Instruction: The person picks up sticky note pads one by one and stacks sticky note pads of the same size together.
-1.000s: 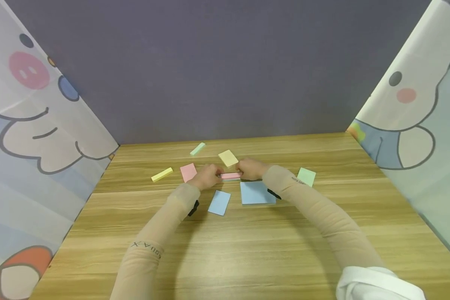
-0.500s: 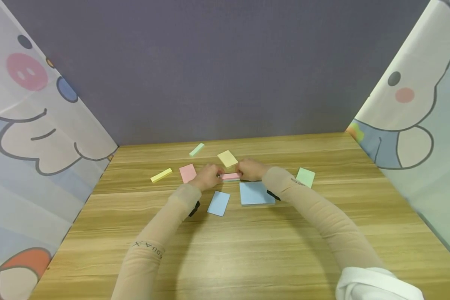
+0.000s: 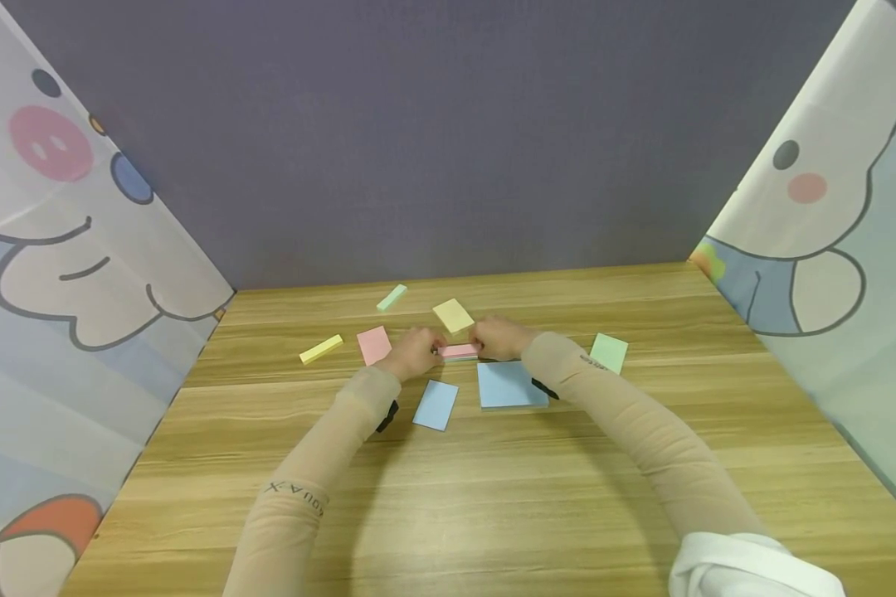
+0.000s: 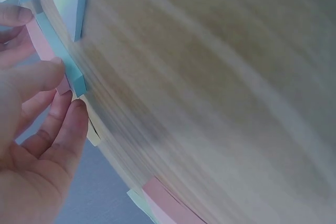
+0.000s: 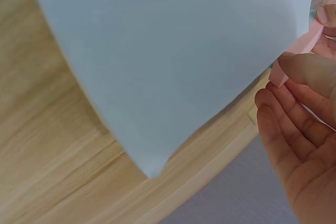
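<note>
Thumb and fingers of your left hand (image 3: 412,351) are bent in a pinch, nearly together, on the left end of a pink strip (image 3: 458,351). Your right hand (image 3: 500,337) grips the other end the same way, thumb on one face and fingertips beyond, with only the thickness of paper between them. The strip spans the gap between your two hands, over the middle of the far half of the wooden table (image 3: 448,506). A teal strip (image 4: 62,56) lies along its near side, touching it; you cannot tell from these views whether your fingers hold that one too.

Close in front of your right hand is a large blue pad (image 3: 511,385), partly under your wrist, and to its left a smaller blue pad (image 3: 435,405). A pale yellow pad (image 3: 453,316) sits just beyond your hands. Beside your left hand is a pink pad (image 3: 374,344), and farther left a yellow strip (image 3: 321,349). Farther back lies a green strip (image 3: 392,298), and past your right forearm a green pad (image 3: 608,352), partly hidden by your sleeve (image 3: 635,431). A dark grey panel (image 3: 448,149) stands behind the table, with cartoon-printed sheets (image 3: 829,224) on both sides.
</note>
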A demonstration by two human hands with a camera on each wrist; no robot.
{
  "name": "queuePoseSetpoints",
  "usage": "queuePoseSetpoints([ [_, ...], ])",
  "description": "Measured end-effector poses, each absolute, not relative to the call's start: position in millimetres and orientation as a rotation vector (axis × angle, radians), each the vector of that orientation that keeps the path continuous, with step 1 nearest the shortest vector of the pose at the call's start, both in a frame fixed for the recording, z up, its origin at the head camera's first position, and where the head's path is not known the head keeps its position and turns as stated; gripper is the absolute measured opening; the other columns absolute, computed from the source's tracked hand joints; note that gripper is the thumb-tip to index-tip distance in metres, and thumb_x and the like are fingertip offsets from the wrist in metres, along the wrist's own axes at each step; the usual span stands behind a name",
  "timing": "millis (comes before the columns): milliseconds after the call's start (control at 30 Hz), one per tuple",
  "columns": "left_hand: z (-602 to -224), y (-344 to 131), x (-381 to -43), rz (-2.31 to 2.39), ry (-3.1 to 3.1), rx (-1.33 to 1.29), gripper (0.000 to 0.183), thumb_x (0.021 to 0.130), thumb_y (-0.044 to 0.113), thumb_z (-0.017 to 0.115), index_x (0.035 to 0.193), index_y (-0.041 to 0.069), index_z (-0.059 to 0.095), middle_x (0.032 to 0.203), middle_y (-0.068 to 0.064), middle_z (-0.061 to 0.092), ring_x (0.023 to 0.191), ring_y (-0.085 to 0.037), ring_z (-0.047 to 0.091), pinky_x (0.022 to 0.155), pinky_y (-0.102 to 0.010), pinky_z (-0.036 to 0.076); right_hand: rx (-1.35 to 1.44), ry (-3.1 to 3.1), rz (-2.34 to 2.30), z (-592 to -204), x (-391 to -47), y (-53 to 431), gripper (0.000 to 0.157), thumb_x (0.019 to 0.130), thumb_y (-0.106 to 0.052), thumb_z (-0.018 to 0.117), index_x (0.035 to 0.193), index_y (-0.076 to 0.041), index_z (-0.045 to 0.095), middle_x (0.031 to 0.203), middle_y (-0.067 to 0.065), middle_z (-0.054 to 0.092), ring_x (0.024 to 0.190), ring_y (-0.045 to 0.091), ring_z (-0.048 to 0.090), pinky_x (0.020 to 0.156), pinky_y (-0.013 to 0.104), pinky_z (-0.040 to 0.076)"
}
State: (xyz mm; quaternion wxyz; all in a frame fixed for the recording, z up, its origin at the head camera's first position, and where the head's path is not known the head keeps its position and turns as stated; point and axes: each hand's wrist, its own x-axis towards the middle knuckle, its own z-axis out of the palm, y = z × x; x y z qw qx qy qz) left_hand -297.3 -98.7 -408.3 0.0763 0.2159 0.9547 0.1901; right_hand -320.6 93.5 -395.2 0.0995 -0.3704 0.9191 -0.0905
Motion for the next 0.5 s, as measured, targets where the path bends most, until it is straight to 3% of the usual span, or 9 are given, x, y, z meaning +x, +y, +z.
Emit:
queuePoseSetpoints([
  [500, -404.9, -104.0, -298.4, 0.610, 2.838, 0.634, 0.027, 0.083, 0.007, 0.061, 0.110, 0.002, 0.063, 0.106, -0.011, 0.065, 0.097, -0.023, 0.060, 0.084, -0.034, 0.050, -1.124, 2.698, -0.307, -391.2, -319.6, 90.1, 0.006, 0.081, -0.002, 0.061, 0.077, -0.005, 0.064, 0.068, -0.002, 0.055, 0.063, 0.011, 0.045, 0.056, 0.020, 0.037],
])
